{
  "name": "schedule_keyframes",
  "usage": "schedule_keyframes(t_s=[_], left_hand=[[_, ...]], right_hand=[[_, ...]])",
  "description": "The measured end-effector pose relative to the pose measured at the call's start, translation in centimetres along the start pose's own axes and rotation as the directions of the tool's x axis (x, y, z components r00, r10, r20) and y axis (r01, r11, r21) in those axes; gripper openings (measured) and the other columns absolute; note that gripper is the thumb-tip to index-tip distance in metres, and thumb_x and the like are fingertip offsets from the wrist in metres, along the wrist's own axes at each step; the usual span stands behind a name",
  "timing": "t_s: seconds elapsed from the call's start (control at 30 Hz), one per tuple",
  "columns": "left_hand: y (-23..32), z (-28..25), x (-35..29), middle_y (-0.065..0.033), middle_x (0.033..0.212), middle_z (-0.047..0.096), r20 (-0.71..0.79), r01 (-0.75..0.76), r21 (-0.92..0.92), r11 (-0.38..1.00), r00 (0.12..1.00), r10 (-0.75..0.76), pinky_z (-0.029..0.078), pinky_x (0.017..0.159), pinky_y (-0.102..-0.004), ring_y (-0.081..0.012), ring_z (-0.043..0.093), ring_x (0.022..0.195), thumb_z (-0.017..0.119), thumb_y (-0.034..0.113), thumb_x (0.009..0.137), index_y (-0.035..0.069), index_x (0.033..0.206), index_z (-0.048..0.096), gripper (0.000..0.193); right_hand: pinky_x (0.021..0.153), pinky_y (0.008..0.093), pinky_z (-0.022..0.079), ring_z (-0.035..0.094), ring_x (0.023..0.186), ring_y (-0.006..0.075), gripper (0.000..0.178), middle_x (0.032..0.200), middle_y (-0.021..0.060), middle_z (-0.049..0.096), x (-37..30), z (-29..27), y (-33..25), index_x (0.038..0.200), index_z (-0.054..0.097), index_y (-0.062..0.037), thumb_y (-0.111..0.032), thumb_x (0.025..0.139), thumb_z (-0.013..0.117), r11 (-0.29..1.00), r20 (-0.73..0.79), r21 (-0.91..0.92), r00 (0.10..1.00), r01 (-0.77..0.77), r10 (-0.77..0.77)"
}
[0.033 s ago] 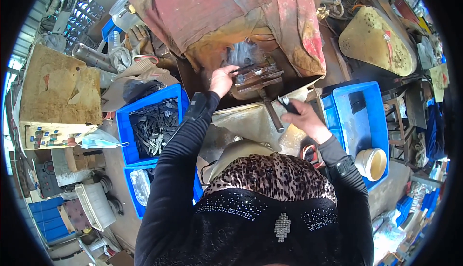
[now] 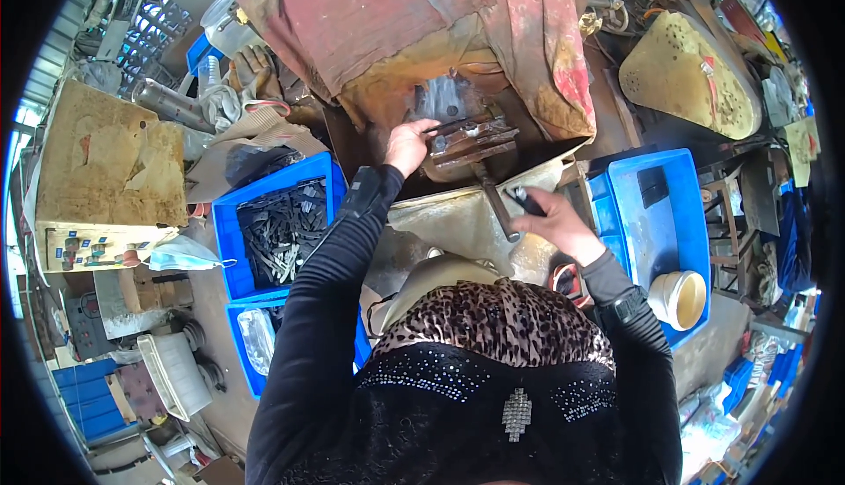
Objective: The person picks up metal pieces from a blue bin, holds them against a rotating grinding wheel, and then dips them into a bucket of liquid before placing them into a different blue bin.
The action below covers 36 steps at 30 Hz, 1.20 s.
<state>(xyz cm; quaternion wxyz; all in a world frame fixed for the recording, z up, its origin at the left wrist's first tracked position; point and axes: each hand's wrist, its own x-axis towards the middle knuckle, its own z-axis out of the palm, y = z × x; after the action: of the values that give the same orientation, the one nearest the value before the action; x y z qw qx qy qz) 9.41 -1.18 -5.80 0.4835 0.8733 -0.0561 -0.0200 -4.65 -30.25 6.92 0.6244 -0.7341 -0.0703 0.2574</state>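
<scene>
In the middle, under the cloth hood, stands a rusty metal vise (image 2: 475,143) with a long bar (image 2: 496,207) slanting down toward me. My left hand (image 2: 407,147) reaches its left side, fingers pinched on the end of a thin dark strip (image 2: 451,123) that lies along the jaws. To the right of the bar's lower end, my right hand (image 2: 558,226) is closed around a small dark piece (image 2: 528,200) with a shiny end, its kind unclear. Behind the vise is a grey metal block (image 2: 437,98).
A red stained cloth (image 2: 378,23) drapes over the work spot. At left, a blue bin (image 2: 224,252) holds many dark metal strips. On the right, another blue bin (image 2: 695,186) contains a dark flat piece and a white bucket (image 2: 678,300). A worn box (image 2: 110,155) stands far left.
The dark piece in my right hand has tilted slightly, and the bar's lower end looks a little shifted. My left hand stays almost in place at the vise.
</scene>
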Motion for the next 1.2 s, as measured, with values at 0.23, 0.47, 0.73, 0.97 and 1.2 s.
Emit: schedule_keyframes(t_s=[0.23,0.47,0.73,0.97,1.2], left_hand=[[0.9,-1.6,-0.7,-0.0164,0.107,0.071,0.192,-0.182,0.147,0.972,0.969,0.152,0.049,0.09,-0.0279,-0.0183,0.067,0.096,0.047,-0.015,0.081,0.01,0.114,0.071,0.048],[2.6,-2.6,-0.5,-0.0183,0.109,0.067,0.328,-0.29,0.397,0.871,0.931,0.161,0.051,0.091,-0.0384,-0.0344,0.065,0.102,0.052,-0.009,0.077,0.019,0.123,0.066,0.055],[5.2,-5.2,-4.5,-0.0201,0.108,0.067,0.008,-0.297,0.53,0.794,0.938,0.346,0.053,0.083,-0.0416,-0.0369,0.064,0.099,0.056,0.002,0.083,0.008,0.12,0.063,0.039],[5.3,-5.3,-9.6,-0.021,0.102,0.065,-0.129,-0.204,0.408,0.89,0.952,0.278,0.05,0.086,-0.043,-0.0384,0.063,0.095,0.058,0.003,0.084,0.003,0.12,0.062,0.036],[4.7,-4.8,-9.3,-0.0211,0.102,0.065,-0.098,-0.137,0.418,0.898,0.976,0.194,0.051,0.085,-0.042,-0.0382,0.063,0.094,0.059,0.004,0.085,0.001,0.114,0.065,0.03]], right_hand=[[0.075,0.0267,0.051,0.065,0.081,0.0112,0.043,0.091,0.0097,0.071,-1.1,1.4,0.9,0.117,0.065,-0.0026,-0.016,0.079,0.081,0.961,0.091,-0.236,0.988,0.145,-0.127],[0.065,0.0346,0.052,0.066,0.074,0.0308,0.03,0.085,0.0112,0.068,-1.6,1.7,0.8,0.106,0.068,-0.0095,-0.02,0.079,0.077,0.705,0.153,-0.561,0.891,0.434,-0.427],[0.061,0.0377,0.052,0.065,0.071,0.0298,0.028,0.08,0.0093,0.065,-0.9,2.1,-1.2,0.104,0.068,-0.0102,-0.021,0.08,0.075,0.645,0.143,-0.61,0.864,0.461,-0.483],[0.071,0.0432,0.052,0.066,0.084,0.0338,0.03,0.093,0.0141,0.068,7.1,1.0,-6.4,0.107,0.068,-0.0122,-0.034,0.085,0.067,0.549,-0.086,-0.659,0.674,0.513,-0.734],[0.071,0.0465,0.049,0.064,0.08,0.038,0.028,0.08,0.0177,0.066,17.1,-0.3,-13.0,0.09,0.069,-0.0087,-0.036,0.082,0.068,0.672,-0.221,-0.581,0.706,0.458,-0.673]])
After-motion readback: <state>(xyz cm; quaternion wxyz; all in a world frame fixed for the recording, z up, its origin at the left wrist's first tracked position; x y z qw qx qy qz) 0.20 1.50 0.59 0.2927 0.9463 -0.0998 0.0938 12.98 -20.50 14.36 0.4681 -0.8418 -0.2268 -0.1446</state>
